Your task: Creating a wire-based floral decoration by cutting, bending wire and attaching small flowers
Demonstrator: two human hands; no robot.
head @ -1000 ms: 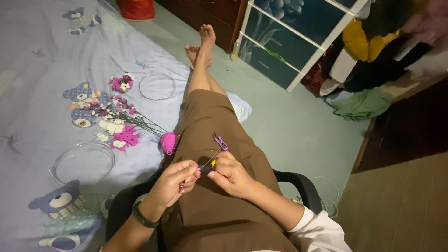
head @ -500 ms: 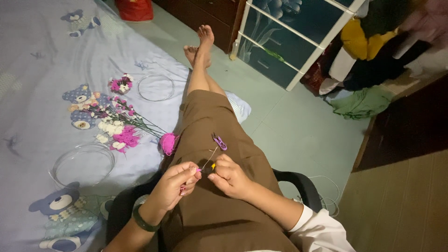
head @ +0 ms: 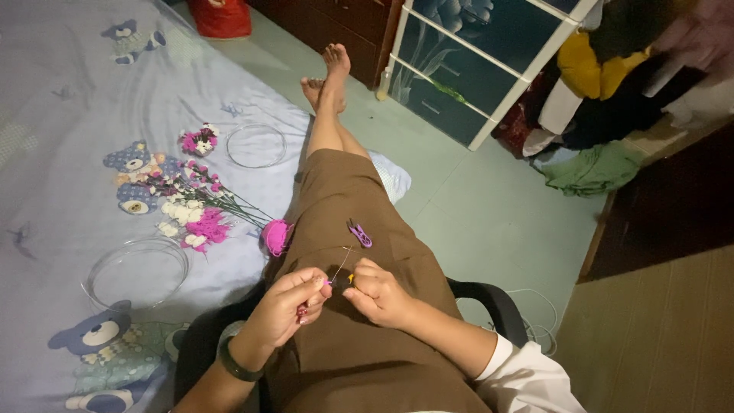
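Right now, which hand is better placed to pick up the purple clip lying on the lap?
Probably the right hand: the purple clip lies just beyond its knuckles, while the left hand pinches the thin wire farther away.

Your left hand (head: 287,306) and right hand (head: 380,292) meet over your lap, pinching a thin wire (head: 342,265) between the fingertips. A purple clip (head: 358,234) lies on your brown shorts (head: 344,199) just beyond them. Beside your thigh, a pink yarn ball (head: 276,236) and small flowers (head: 187,210) rest on the bedsheet (head: 69,115).
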